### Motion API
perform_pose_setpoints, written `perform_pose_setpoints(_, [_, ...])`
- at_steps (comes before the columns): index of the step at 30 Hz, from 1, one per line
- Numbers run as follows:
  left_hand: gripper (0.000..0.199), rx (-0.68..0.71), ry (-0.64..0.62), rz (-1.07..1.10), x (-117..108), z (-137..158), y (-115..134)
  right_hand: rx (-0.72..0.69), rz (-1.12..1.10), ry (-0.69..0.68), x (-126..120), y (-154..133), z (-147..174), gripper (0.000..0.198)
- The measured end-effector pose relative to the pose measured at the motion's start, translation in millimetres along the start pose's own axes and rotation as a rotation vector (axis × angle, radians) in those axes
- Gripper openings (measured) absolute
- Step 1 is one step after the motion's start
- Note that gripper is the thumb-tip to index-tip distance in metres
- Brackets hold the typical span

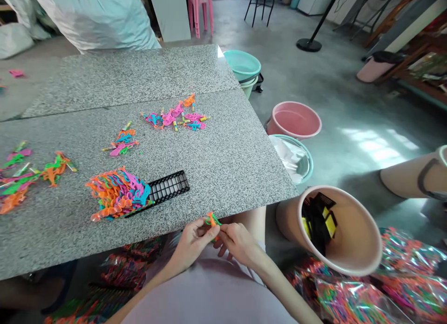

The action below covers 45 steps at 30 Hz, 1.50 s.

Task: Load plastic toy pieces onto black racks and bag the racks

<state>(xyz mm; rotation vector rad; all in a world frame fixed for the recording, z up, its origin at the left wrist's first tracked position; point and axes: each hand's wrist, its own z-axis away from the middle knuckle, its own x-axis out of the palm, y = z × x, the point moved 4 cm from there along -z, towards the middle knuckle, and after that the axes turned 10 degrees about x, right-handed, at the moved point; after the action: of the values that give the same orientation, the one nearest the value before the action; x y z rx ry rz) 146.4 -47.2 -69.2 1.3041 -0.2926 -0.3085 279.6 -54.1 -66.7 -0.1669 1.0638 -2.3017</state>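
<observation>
Just off the near edge of the table, both hands are closed around a small orange and green plastic piece (211, 219), whose exact kind I cannot make out. My left hand (193, 241) pinches it between thumb and fingers. From the other side, my right hand (240, 241) grips its lower right part, and the fingers hide much of it. Left of the hands, a black slotted tray (169, 186) lies on the speckled table. A dense row of similar orange, pink, blue and green pieces (120, 191) fills the tray's left part.
Loose clusters of coloured pieces (176, 114) lie across the granite table (223, 161). On the right stand a beige bin (363, 240) with black items, a pink bucket (296, 119) and a teal basin (242, 63). Filled clear bags (352, 296) sit on the floor.
</observation>
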Motion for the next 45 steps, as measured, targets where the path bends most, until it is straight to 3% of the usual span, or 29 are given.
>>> perform_pose_setpoints(3, [0.037,0.006,0.124,-0.047,-5,-7,-3,0.037,0.093,0.112,0,-4,0,0.037])
perform_pose_setpoints(7, [0.039,0.053,0.31,-0.121,-24,-16,0,0.052,0.28,0.464,-19,-7,8,0.032])
perform_pose_setpoints(9, [0.04,0.06,0.312,-0.13,-33,-20,5,-0.016,0.34,0.599,-29,-9,9,0.024])
perform_pose_setpoints(11, [0.04,0.062,0.264,-0.137,-38,-23,10,-0.139,0.405,0.634,-33,-13,4,0.029])
perform_pose_setpoints(14, [0.034,0.081,0.228,-0.196,-41,-25,17,-0.262,0.509,0.578,-29,-16,-9,0.012])
perform_pose_setpoints(19, [0.025,0.145,0.303,-0.347,-51,-14,36,-0.384,0.717,0.533,-18,-28,-27,0.008])
perform_pose_setpoints(22, [0.058,0.252,0.37,-0.436,-78,7,68,-0.468,0.705,0.511,-20,-49,-48,0.011])
perform_pose_setpoints(24, [0.067,0.413,0.414,-0.682,-105,25,98,-0.518,0.571,0.442,-21,-73,-72,0.01])
perform_pose_setpoints(27, [0.055,0.589,0.367,-1.225,-145,42,121,-0.525,0.357,0.311,-12,-117,-119,0.019])
perform_pose_setpoints(30, [0.052,0.657,0.202,-1.473,-170,36,105,-0.511,0.284,0.275,8,-152,-163,0.024])
perform_pose_setpoints(33, [0.039,0.645,0.171,-1.512,-179,25,78,-0.538,0.422,0.266,32,-169,-187,0.015])
perform_pose_setpoints(35, [0.033,0.655,0.198,-1.502,-177,23,70,-0.524,0.572,0.246,44,-172,-192,0.01])
perform_pose_setpoints(40, [0.03,0.725,0.233,-1.499,-170,25,75,-0.446,0.81,0.214,49,-183,-194,0.022])
perform_pose_setpoints(45, [0.03,0.763,0.248,-1.441,-172,26,74,-0.535,0.953,0.129,54,-196,-192,0.02])
